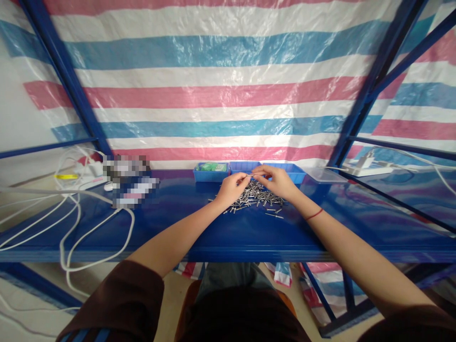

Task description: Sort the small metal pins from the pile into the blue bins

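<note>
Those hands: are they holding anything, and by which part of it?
A thin piece, apparently a blind rivet, pinched near opposite ends by the left hand and right hand.

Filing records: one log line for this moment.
left hand: pinching slim piece; right hand: touching it; metal pins: heaped on table; blue bins: behind pins

A glossy blue shelf (249,235) carries everything. Near its middle spreads a heap of metal rivets (253,195), with a few strays (274,216) apart at about 4 o'clock from it. Around the heap stand three blue bins: left bin (206,177) at 10, middle bin (242,165) at 12, right bin (298,177) at 2. A clear sheet (327,175) lies between 2 and 3; pixelated items (135,190), 9; white cables (132,223), between 8 and 9.
</note>
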A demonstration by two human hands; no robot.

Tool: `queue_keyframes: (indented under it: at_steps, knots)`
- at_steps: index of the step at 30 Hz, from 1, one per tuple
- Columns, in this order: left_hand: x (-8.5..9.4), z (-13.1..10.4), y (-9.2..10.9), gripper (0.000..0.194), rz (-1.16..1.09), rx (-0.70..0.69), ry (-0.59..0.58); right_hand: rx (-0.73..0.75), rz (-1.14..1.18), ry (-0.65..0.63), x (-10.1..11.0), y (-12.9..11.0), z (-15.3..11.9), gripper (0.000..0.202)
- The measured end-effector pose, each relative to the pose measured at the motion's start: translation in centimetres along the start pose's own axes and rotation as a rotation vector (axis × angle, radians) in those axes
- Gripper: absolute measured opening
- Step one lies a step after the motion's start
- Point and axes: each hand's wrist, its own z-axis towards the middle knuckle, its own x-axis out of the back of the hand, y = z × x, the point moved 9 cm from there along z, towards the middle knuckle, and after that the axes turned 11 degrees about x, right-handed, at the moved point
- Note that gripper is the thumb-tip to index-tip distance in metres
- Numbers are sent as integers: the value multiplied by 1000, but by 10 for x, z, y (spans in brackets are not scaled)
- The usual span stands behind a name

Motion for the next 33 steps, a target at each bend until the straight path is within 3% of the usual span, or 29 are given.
queue_keyframes:
  at_steps: [7,10,13,15,19,22,26,33]
  knots:
    - [-2,0,-6,23,65,57,-20,-94,-403,74,6,42,29,22]
    - [-6,-2,-5,22,105,41,-62,-178,-553,-23,0,61,39,27]
    - [-8,-2,-6,23,126,29,-88,-204,-633,-94,3,63,38,29]
    - [-9,-2,-7,23,130,17,-95,-197,-634,-152,9,60,32,27]
    - [-12,-2,-8,23,132,7,-108,-243,-446,-507,2,66,-1,21]
    - [-13,-3,-8,23,142,19,-117,-298,-286,-640,-1,74,-26,23]
    - [-14,-4,-7,22,145,13,-130,-331,-216,-704,-10,76,-39,28]
    - [-18,-5,-6,22,177,7,-157,-286,-364,-658,-12,68,-32,19]
